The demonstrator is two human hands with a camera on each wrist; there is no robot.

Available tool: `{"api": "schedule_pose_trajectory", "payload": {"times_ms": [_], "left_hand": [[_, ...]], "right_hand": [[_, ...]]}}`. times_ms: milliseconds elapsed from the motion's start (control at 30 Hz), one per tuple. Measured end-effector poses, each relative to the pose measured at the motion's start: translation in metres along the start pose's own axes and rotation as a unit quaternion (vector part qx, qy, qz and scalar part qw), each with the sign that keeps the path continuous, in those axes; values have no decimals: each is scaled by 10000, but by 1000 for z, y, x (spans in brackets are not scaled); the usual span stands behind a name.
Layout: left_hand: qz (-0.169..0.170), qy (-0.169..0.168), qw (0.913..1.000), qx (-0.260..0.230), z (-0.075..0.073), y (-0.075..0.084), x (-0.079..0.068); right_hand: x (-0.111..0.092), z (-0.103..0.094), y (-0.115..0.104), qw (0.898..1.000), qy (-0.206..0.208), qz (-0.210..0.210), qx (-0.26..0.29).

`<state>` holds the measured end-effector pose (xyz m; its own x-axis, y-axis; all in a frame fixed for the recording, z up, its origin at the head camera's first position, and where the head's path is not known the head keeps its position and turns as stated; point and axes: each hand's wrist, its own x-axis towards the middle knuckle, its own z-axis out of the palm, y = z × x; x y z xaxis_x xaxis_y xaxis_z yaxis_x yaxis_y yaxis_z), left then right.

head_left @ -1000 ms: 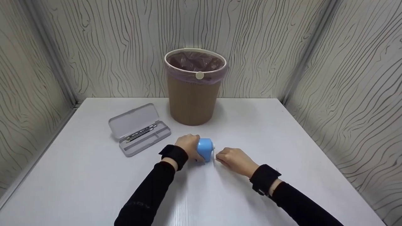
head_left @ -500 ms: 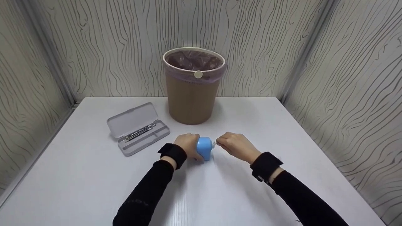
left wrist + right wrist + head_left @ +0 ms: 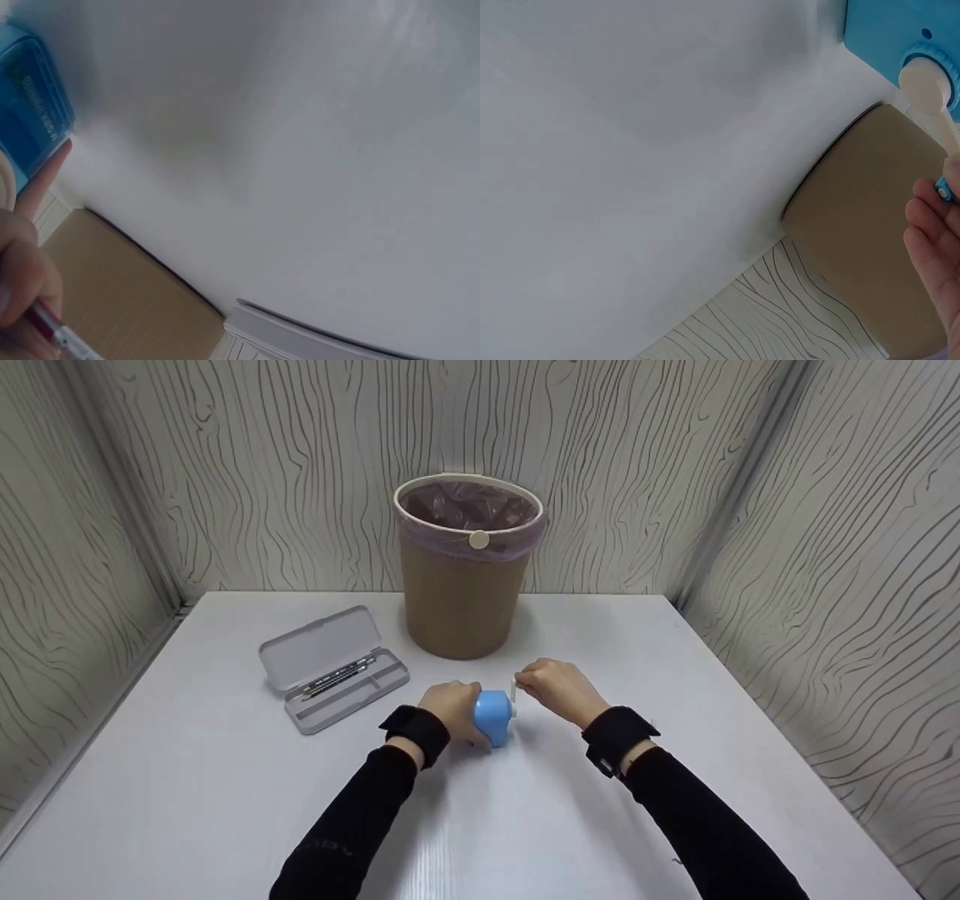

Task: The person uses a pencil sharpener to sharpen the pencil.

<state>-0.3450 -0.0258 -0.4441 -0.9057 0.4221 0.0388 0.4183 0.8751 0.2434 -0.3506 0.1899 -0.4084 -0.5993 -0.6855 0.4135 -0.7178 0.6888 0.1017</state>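
A blue crank pencil sharpener (image 3: 492, 718) stands on the white table. My left hand (image 3: 452, 712) grips it from the left, one finger stretched along its side. In the left wrist view, a dark red pencil with a silvery end (image 3: 66, 339) shows among the curled fingers of that hand, on the side away from the crank. My right hand (image 3: 559, 688) pinches the end of the white crank handle (image 3: 928, 88), which points upward in the head view. A small blue knob (image 3: 943, 189) shows at the fingertips in the right wrist view.
An open grey pencil case (image 3: 300, 721) with a few pencils (image 3: 335, 679) lies to the left. Behind the sharpener stands a brown trash bin (image 3: 461, 600) lined with a purple bag (image 3: 517, 546). Wood-patterned panels (image 3: 622, 472) enclose the table's back and sides.
My right hand has moved away from me, swinging the crank from pointing down to pointing up. The left hand and the sharpener stay in place.
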Motion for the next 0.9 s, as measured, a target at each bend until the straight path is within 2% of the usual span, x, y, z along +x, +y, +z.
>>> {"api": "schedule_pose_trajectory", "payload": {"times_ms": [167,400,567,767,900], "left_hand": [[28,74,10000,-59,0,1,-1],[46,2,9999,-139,2,-1,-1],[46,122,9999,-89,2,-3,-1],[123,163,9997,-100,4,-2,0],[98,185,9997,-109,3,-2,0]], "right_hand": [[3,7,1,9999,-30,166,-31],[5,17,1,9990,-186,381,115],[7,26,2,9987,-181,457,110],[4,35,1,9970,-555,546,26],[4,38,1,9968,-516,615,42]]}}
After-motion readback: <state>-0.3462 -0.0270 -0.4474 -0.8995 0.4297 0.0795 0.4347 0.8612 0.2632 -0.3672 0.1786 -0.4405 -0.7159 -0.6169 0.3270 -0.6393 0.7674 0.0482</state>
